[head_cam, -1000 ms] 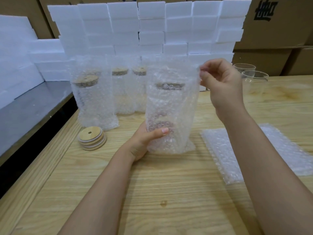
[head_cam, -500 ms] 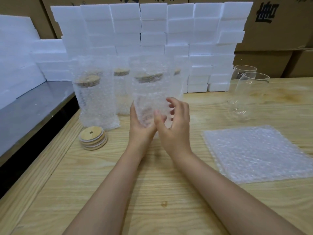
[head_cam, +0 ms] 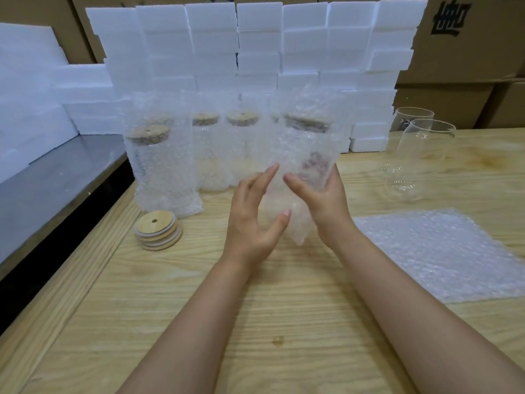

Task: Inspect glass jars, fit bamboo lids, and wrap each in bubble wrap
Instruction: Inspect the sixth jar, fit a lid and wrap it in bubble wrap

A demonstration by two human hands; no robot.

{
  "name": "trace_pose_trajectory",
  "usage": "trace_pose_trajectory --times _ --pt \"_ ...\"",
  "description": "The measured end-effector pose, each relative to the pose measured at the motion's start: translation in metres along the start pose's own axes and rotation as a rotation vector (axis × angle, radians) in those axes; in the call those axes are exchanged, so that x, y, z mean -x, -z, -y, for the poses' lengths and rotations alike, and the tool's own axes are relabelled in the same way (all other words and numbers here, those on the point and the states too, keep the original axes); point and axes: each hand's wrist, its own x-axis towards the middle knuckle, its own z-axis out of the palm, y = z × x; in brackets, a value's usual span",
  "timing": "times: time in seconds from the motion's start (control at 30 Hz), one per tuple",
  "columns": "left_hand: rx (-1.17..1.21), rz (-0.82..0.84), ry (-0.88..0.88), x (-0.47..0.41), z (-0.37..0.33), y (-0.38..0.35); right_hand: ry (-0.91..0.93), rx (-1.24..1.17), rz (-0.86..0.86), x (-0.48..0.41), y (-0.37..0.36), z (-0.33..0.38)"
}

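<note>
My two forearms reached out over the pale wooden counter toward its middle. My left grip was released, fingers straight and pointing up and away, its thumb tip lying against the loose bubble wrap under the wrapped jar; whether the fingers touched the wrap I could not tell. My right grip was grasping that wrapped jar from its right side, thumb across the near face and fingers showing dimly through the wrap behind. The jar was held up off the counter between both grips, leaning a little, with its bamboo lid fitted and the wrap rising above it. To the left, near the counter's edge, lay a small stack of bamboo lids, the top one with a hole in it. To the right a flat sheet of bubble wrap lay on the counter. Farther back on the left stood wrapped, lidded jars: one nearer and others in a row behind it. Far right stood two bare glass jars, close together. Behind everything rose a wall of white foam blocks, with cardboard boxes beyond it.
</note>
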Motion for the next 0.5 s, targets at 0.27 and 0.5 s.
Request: trace_pose_trajectory --times 0.27,0.5 --pt "0.276 0.017 0.395 -0.004 0.004 0.002 -0.148 -0.198 0.345 -0.005 0.022 -0.002" --pt "0.401 0.136 0.449 -0.002 0.013 0.000 -0.179 -0.215 0.409 -0.004 0.022 -0.005"
